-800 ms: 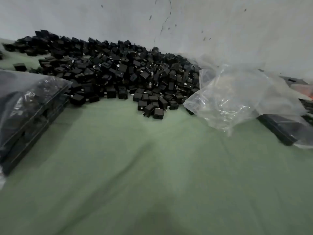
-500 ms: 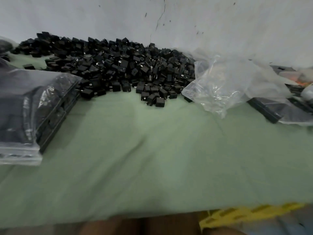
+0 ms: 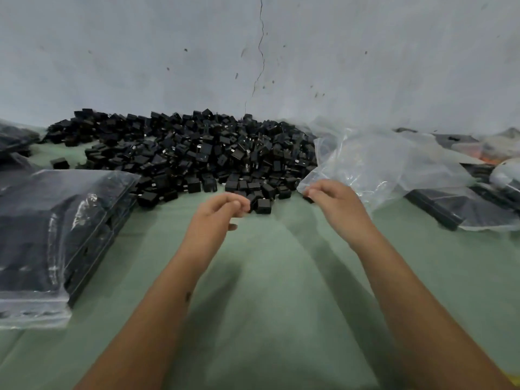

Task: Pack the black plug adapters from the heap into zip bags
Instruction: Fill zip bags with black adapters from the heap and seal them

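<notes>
A filled zip bag (image 3: pixel 56 235) lay left of the loosely curled, empty left hand (image 3: pixel 216 212); the right hand (image 3: pixel 332 198) pinched the empty bags (image 3: pixel 374 170); the heap (image 3: pixel 197 153) remained large.

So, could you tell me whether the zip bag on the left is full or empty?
Full: the zip bag bulges with black adapters packed in rows.

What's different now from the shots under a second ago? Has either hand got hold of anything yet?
Both hands have come into view, reaching forward over the green cloth. The right hand now pinches the near edge of the empty clear bags. The left hand hovers loosely curled just short of the heap of black adapters, holding nothing. The heap and the filled bag on the left lie as before.
</notes>
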### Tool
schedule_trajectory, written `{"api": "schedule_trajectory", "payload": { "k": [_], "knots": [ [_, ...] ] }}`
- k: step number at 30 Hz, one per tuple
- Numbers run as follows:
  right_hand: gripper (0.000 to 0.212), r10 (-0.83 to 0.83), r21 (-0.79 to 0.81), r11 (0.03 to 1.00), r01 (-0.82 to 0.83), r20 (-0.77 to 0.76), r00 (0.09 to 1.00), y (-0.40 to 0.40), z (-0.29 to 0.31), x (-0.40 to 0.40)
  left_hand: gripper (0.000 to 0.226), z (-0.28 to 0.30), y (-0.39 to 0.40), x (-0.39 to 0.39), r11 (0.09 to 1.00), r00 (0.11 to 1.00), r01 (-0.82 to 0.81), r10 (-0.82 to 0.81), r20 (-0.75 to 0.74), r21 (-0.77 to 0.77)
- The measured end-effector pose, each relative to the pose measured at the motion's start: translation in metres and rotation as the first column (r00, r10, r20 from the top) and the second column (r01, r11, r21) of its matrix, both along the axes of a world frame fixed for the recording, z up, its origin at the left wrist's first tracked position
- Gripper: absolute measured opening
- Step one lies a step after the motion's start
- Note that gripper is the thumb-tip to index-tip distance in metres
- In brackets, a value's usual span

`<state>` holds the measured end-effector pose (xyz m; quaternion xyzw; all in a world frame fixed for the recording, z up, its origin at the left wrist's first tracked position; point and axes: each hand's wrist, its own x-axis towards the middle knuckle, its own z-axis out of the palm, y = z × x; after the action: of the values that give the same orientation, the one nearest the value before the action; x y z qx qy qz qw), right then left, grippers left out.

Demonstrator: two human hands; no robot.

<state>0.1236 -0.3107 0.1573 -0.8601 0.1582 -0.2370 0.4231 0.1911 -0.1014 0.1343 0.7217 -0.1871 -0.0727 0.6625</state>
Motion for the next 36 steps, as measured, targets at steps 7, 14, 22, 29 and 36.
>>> {"api": "schedule_trajectory", "payload": {
  "k": [7, 14, 22, 29, 36],
  "knots": [
    [0.032, -0.538, -0.367, 0.815, 0.449, -0.188, 0.822, -0.029, -0.078, 0.07, 0.027, -0.061, -0.032, 0.062, 0.93, 0.993, -0.055, 0.013, 0.115, 0.362],
    [0.029, -0.584, -0.706, 0.631, 0.32, -0.161, 0.795, -0.021, -0.094, 0.079, 0.025, -0.068, -0.026, 0.07, 0.97, 0.997, -0.001, -0.017, 0.07, 0.244],
    [0.03, -0.254, -0.44, 0.826, 0.352, 0.267, 0.93, 0.025, -0.067, 0.074, 0.027, -0.062, -0.026, 0.062, 0.994, 0.993, 0.109, -0.11, 0.03, 0.033],
    [0.019, 0.328, -0.18, 0.936, -0.303, 0.134, 0.935, 0.111, -0.082, 0.078, 0.025, -0.058, -0.021, 0.068, 0.923, 0.994, 0.036, -0.072, -0.079, -0.383],
    [0.027, -0.042, -0.374, 0.889, 0.265, 0.509, 0.86, 0.052, -0.064, 0.075, 0.027, -0.055, 0.016, 0.098, 0.973, 0.986, -0.14, 0.12, -0.117, -0.183]
  ]
}}
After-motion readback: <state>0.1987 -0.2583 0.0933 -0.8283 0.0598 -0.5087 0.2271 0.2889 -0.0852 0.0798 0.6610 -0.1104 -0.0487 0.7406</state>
